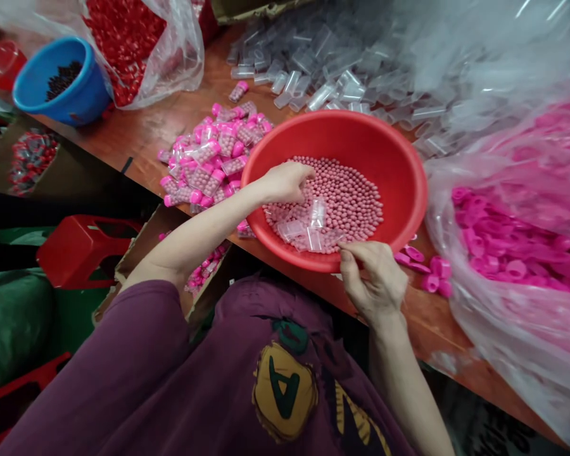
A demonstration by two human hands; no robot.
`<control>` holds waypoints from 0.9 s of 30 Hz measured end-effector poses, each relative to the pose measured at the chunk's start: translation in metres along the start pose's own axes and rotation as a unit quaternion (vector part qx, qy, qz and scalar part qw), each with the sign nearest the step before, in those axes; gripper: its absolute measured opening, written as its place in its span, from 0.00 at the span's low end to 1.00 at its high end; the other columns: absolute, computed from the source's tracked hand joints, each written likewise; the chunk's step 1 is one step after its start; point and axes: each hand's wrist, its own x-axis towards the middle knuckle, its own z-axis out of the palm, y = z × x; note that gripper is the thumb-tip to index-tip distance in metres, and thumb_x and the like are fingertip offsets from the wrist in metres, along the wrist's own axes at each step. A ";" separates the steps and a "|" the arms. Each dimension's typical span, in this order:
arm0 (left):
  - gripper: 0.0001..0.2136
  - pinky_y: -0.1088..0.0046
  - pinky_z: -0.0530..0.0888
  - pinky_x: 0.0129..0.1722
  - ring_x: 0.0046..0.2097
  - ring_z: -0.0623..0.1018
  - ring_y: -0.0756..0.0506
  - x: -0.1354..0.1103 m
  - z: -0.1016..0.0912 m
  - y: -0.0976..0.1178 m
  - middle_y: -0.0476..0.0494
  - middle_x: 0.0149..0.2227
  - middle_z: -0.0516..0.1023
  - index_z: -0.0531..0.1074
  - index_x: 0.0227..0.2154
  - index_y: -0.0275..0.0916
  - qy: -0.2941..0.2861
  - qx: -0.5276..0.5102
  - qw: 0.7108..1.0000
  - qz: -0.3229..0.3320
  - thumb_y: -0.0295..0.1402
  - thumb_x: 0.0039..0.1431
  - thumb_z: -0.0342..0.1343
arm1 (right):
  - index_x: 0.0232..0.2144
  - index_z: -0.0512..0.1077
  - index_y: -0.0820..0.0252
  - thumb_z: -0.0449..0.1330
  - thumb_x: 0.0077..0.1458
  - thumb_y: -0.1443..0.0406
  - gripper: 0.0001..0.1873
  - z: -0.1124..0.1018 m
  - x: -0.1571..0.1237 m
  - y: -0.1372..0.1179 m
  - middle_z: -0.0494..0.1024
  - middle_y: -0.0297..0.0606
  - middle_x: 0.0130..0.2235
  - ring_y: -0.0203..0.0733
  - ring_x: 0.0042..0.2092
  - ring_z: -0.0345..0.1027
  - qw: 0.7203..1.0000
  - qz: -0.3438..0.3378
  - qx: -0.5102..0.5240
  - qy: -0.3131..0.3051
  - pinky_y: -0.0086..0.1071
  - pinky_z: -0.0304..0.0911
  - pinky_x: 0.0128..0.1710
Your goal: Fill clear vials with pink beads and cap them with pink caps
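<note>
Rests the left hand (287,180) on the pink beads (346,190) inside the red basin (411,164), with fingers curled downward; cannot tell whether anything is gripped beneath. Holds the right hand (375,278) at the basin's near rim, with fingertips drawn together; cannot tell whether anything is pinched there. Just ahead of those fingertips, on the beads: a few clear vials (308,228). Beyond the left knuckles, outside the basin: a pile of filled vials with pink caps (213,158). Just to the right of the right hand: loose pink caps (432,272), then a clear bag of more caps (503,240). Well beyond both hands: a heap of empty vials (323,76). On the purple shirt (171,392), a readable green letter "A".
</note>
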 end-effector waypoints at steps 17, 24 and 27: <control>0.17 0.70 0.74 0.48 0.47 0.83 0.41 0.090 0.047 0.074 0.41 0.40 0.87 0.87 0.44 0.30 -0.067 -0.035 0.993 0.091 0.18 0.53 0.61 | 0.50 0.82 0.53 0.57 0.75 0.61 0.14 -0.069 -0.067 0.063 0.89 0.42 0.43 0.50 0.43 0.85 0.943 0.233 -0.218 0.096 0.47 0.79 0.47; 0.08 0.72 0.71 0.43 0.34 0.74 0.52 0.062 0.021 0.082 0.51 0.30 0.79 0.82 0.31 0.32 -0.059 -0.488 0.868 0.062 0.16 0.49 0.66 | 0.49 0.81 0.57 0.57 0.70 0.63 0.14 -0.052 -0.064 0.116 0.85 0.51 0.49 0.57 0.53 0.79 0.929 0.283 -0.220 -0.094 0.54 0.73 0.58; 0.10 0.72 0.74 0.44 0.35 0.77 0.53 0.038 0.011 0.077 0.50 0.33 0.80 0.83 0.36 0.32 -0.073 -0.620 0.781 0.007 0.15 0.52 0.66 | 0.44 0.81 0.56 0.64 0.63 0.65 0.08 -0.033 -0.060 0.124 0.84 0.48 0.42 0.56 0.47 0.74 0.924 0.288 -0.234 -0.096 0.52 0.69 0.55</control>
